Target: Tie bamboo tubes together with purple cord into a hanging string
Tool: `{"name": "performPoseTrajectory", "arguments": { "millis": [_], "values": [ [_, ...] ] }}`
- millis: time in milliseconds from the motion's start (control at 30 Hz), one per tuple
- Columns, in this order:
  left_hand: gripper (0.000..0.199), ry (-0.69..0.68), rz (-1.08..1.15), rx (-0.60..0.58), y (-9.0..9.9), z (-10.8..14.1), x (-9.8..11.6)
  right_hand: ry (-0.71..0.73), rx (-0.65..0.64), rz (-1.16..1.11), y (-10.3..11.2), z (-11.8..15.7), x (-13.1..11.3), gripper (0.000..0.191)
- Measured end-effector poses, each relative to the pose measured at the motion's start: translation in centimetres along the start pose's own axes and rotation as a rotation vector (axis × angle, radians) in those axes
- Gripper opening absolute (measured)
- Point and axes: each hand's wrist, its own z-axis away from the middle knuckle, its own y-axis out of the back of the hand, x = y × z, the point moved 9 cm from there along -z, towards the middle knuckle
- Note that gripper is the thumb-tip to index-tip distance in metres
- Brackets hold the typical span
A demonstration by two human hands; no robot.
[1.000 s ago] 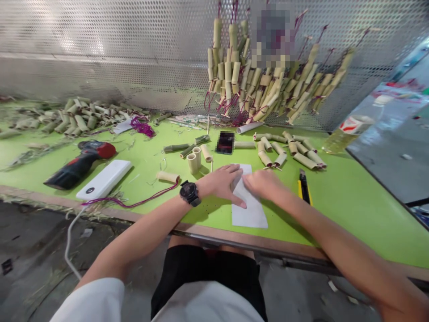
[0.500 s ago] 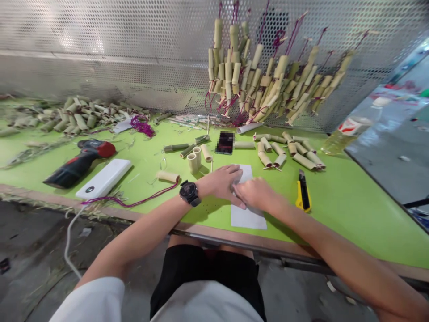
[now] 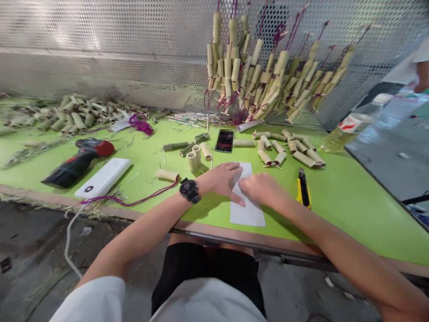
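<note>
left hand [image 3: 224, 181] splayed on paper [image 3: 247, 215] near table edge [image 3: 284, 243]; right hand [image 3: 259, 188] curled, contents unclear.

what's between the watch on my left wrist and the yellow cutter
In the head view, the white paper lies between the watch and the yellow cutter, with your left hand spread partly over it and your right hand, blurred, partly over it.

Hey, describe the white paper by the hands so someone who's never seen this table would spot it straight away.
On the green table, go to the near edge in front of the black shorts. Just beyond it, the white paper lies flat, partly covered by the left hand and right hand. Unlike the thick white device farther left, it's a thin sheet.
</note>
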Motion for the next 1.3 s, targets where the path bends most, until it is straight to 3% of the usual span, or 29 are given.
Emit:
{"name": "performPoseTrajectory", "arguments": {
  "millis": [67, 200, 333, 367, 467, 500, 600, 700, 767, 900, 1033, 1200, 1300],
  "values": [
    [0.13, -0.003, -0.011, 0.002, 0.0, -0.1, -0.2, 0.064, -0.012, -0.067, 0.0, 0.1, -0.7, 0.047],
    [0.131, 0.024, -0.007, 0.015, 0.3, -0.2, -0.9, -0.15, 0.019, 0.05, 0.4, 0.1, 1.4, 0.048],
    [0.131, 0.029, -0.002, -0.012, 0.3, -0.3, -1.0, 0.073, -0.023, -0.031, -0.1, 0.1, -0.5, 0.041],
    [0.131, 0.033, -0.004, -0.01, 0.4, -0.2, -1.1, 0.066, -0.013, -0.02, -0.1, 0.0, -0.3, 0.042],
    [0.13, 0.052, -0.008, -0.001, 0.5, -0.2, -1.4, -0.13, 0.035, 0.051, 0.3, -0.1, 1.8, 0.054],
    [0.131, 0.054, -0.008, -0.007, 0.5, -0.2, -1.4, -0.125, 0.025, 0.046, 0.2, -0.1, 1.7, 0.053],
    [0.132, 0.043, -0.012, -0.025, 0.3, -0.2, -1.5, 0.089, 0.017, -0.066, 0.1, -0.2, -0.4, 0.042],
    [0.134, 0.045, -0.004, -0.005, 0.4, -0.1, -1.6, -0.046, -0.013, -0.033, -0.2, -0.3, 0.8, 0.05],
    [0.136, 0.059, 0.006, -0.005, 0.4, 0.0, -1.6, -0.16, 0.035, 0.046, 0.3, -0.1, 1.8, 0.046],
    [0.135, 0.067, 0.006, -0.023, 0.3, 0.0, -1.5, 0.021, -0.001, -0.014, 0.2, -0.1, -0.2, 0.04],
    [0.138, 0.081, 0.007, 0.001, 0.6, 0.0, -1.6, -0.176, 0.004, 0.066, 0.3, -0.2, 1.9, 0.043],
    [0.142, 0.048, -0.017, -0.055, 0.4, 0.3, -1.4, -0.111, -0.021, 0.032, -0.2, 0.0, 2.0, 0.042],
    [0.14, 0.053, -0.018, -0.037, 0.5, 0.5, -1.5, -0.208, 0.016, 0.009, 0.3, 0.5, 4.2, 0.047]
  ]
}}
